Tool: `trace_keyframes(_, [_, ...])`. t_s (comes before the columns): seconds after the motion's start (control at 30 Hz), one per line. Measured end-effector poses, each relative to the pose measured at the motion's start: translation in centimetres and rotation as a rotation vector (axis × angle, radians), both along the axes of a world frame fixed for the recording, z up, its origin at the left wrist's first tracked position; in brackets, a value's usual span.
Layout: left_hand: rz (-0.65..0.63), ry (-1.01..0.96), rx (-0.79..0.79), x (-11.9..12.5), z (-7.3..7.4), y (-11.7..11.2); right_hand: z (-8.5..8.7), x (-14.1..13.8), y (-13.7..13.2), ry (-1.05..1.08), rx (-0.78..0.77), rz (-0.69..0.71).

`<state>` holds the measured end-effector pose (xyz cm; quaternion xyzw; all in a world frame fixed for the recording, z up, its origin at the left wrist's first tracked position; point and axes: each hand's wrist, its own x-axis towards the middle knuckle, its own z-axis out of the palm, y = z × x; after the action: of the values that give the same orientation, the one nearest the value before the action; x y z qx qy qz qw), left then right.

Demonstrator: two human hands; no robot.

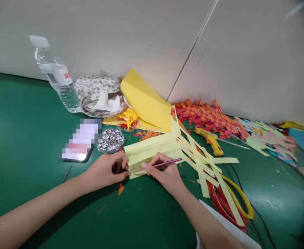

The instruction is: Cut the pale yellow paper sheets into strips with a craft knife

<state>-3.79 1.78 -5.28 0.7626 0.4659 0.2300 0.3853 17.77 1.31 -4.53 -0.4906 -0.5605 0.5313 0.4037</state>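
Note:
A pale yellow sheet of paper (152,148) with fold lines lies on the green table in front of me. My left hand (114,167) pinches its lower left corner between thumb and fingers. In my right hand (164,171) is a slim purple pencil (171,161), its tip low on the sheet near my left fingertips. The right hand rests on the paper's lower edge. Cut pale yellow paper strips (201,162) lie crossed just to the right of the sheet. Whether there is a mark under the pencil tip I cannot make out.
Left stand a water bottle (56,76), a phone (82,140) and a box of googly eyes (111,140). Behind are a patterned tissue pouch (97,86) and yellow paper (146,100). Rightward lie woven orange-red paper pieces (206,116), a yellow glue gun (210,138) and coiled tubing (241,193).

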Motion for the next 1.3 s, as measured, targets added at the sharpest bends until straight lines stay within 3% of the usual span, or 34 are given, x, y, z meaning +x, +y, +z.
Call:
trace_keyframes(0.2, [-0.001, 0.006, 0.001, 0.0, 0.0, -0.1, 0.1, -0.2, 0.1, -0.043, 0.002, 0.005])
trace_keyframes(0.53, [0.001, 0.006, 0.001, 0.0, 0.0, -0.1, -1.0, 0.5, 0.4, 0.144, 0.069, -0.168])
trace_keyframes(0.73, [0.000, 0.006, 0.002, 0.0, 0.0, 0.0, -0.2, 0.1, 0.2, 0.020, 0.043, -0.022])
trace_keyframes(0.9, [-0.001, 0.001, 0.010, 0.0, 0.0, 0.0, 0.2, -0.2, 0.0, -0.050, 0.008, 0.012])
trace_keyframes(1.3, [0.003, 0.017, 0.002, 0.0, 0.2, 0.0, -0.3, 0.1, 0.2, -0.036, 0.047, -0.073])
